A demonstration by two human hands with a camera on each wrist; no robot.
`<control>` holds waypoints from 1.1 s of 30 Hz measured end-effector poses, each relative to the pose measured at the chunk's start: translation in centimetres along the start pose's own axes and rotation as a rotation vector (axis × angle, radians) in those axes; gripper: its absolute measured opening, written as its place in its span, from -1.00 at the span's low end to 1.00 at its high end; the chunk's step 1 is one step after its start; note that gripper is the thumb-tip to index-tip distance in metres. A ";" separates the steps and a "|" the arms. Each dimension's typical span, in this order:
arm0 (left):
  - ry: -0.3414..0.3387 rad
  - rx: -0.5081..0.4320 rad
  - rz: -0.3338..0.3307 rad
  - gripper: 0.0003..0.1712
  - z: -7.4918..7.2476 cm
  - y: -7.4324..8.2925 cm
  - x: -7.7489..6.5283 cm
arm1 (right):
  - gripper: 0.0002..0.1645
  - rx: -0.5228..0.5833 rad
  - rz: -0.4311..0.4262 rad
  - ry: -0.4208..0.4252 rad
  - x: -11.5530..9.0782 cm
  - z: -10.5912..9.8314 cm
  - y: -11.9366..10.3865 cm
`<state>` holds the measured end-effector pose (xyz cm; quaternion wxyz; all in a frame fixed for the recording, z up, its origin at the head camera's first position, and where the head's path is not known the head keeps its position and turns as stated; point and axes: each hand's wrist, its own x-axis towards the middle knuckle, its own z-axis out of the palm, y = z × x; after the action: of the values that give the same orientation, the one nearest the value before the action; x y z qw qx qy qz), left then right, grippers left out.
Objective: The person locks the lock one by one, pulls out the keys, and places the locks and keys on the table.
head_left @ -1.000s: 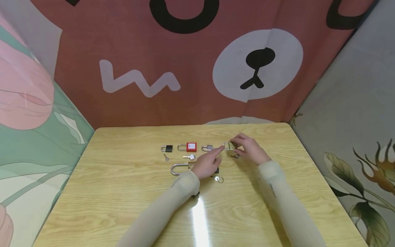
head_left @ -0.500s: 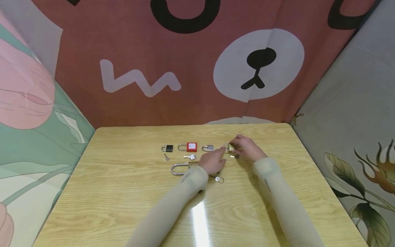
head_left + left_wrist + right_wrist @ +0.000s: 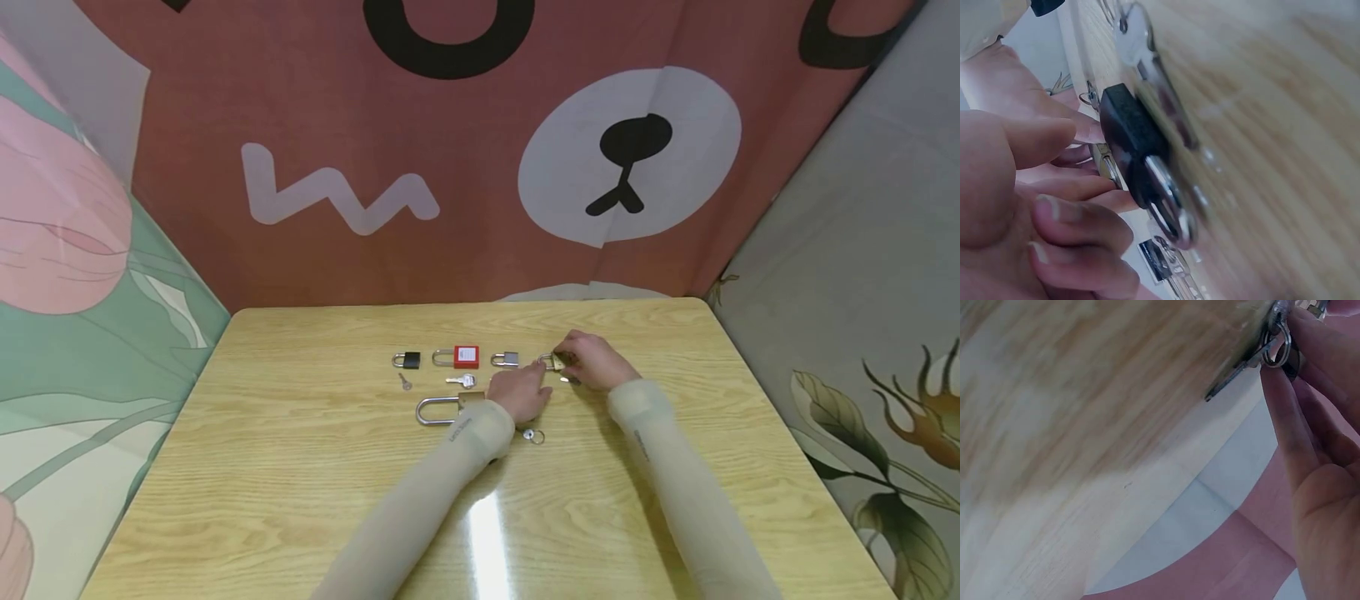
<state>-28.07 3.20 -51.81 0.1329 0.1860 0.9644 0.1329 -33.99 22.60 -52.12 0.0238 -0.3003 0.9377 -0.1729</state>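
Observation:
In the head view my right hand (image 3: 597, 362) pinches the body of a small brass padlock (image 3: 558, 362) between thumb and fingers. My left hand (image 3: 519, 395) reaches over from the left, its index finger stretched out to the padlock's shackle and the other fingers loosely bent. The brass padlock (image 3: 1109, 167) shows partly behind the fingers in the left wrist view. Small keys (image 3: 568, 381) lie just below it; the right wrist view shows their ring (image 3: 1277, 350) right beside the right fingertips. The left forearm and hand hide part of a large long-shackled padlock (image 3: 437, 410).
Left of the hands, in a row, lie a grey padlock (image 3: 506, 359), a red padlock (image 3: 467, 357) and a black padlock (image 3: 407, 361). Keys (image 3: 461, 381) and a small key (image 3: 406, 382) lie below them. A ringed key (image 3: 529, 436) lies near the left wrist.
The right hand and the brass padlock have shifted slightly left and toward me. My left hand has moved right and a little lower, its index finger staying at the shackle.

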 end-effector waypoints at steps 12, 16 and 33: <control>0.019 0.103 -0.029 -0.30 0.3 0.5 0.2 | -0.59 -0.020 -0.013 0.014 0.0 0.4 0.3; 0.031 0.081 -0.034 -0.31 0.4 0.2 0.3 | -0.57 -0.016 -0.004 0.017 -0.1 0.5 0.4; 0.371 -0.085 0.093 -0.44 -4.8 -4.5 -3.3 | -0.37 0.000 0.195 0.093 -2.6 -1.3 -0.3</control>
<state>-28.07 -3.13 -48.02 -0.0455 0.1968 0.9562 0.2117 -31.89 24.31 -50.92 -0.0030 -0.1991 0.9626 -0.1836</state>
